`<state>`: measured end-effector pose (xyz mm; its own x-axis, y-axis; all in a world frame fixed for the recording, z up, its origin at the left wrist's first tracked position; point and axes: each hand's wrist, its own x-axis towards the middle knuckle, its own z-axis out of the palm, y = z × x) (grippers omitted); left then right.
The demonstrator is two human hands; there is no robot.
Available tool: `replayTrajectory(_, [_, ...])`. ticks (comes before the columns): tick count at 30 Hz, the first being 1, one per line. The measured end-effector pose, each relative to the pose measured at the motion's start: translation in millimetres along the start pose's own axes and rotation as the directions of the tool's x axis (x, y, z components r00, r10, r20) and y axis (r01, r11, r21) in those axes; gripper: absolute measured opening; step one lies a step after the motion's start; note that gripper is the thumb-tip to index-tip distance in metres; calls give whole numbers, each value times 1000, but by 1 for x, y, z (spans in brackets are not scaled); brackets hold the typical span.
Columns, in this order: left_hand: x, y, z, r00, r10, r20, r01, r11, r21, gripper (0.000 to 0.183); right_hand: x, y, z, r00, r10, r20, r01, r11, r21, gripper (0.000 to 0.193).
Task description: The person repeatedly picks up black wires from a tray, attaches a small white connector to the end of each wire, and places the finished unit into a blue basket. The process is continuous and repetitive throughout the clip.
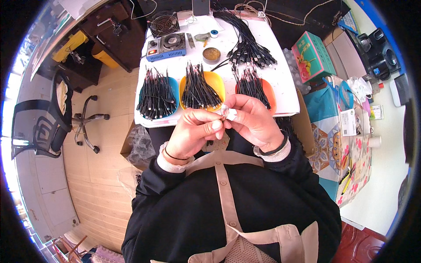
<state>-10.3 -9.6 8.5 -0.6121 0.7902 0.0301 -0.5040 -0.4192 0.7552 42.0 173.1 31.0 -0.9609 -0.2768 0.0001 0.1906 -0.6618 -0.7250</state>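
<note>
My left hand (195,129) and my right hand (254,120) meet at the near edge of the white table, fingertips pinched together. Between them are fine, reddish thin wires (224,115), partly hidden by the fingers. A small white piece (231,114) sits at my right fingertips; whether it is held or wrapped on a finger I cannot tell. Just beyond lie bundles of short black cables with bare reddish ends, in a blue tray (174,87), a yellow tray (215,81) and an orange tray (268,94).
Farther back are a blue soldering device with a fan (165,47), a round metal tin (211,55), a solder spool (214,33) and a heap of long black cables (250,46). A box (312,57) stands right of the table (287,94); an office chair (87,118) stands left.
</note>
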Motion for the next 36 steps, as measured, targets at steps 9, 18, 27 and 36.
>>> replayTrajectory(9, [-4, 0, 11, 991, 108, -78, -58, 874, 482, 18, -2, 7, -9, 991, 65, -118, -65, 998, -1, 10])
replayTrajectory(18, [20, -21, 4, 987, 50, -151, 23, 896, 443, 18, -13, 5, -67, 920, -265, -289, 107, 879, -465, 18])
replayTrajectory(27, [34, -35, 2, 971, 70, -228, 24, 922, 386, 18, 0, 6, -133, 686, -640, -344, -431, 23, -902, 14])
replayTrajectory(36, [33, -39, 4, 958, 123, -259, -4, 909, 418, 17, 11, 7, -135, 656, -674, -340, -487, -34, -873, 15])
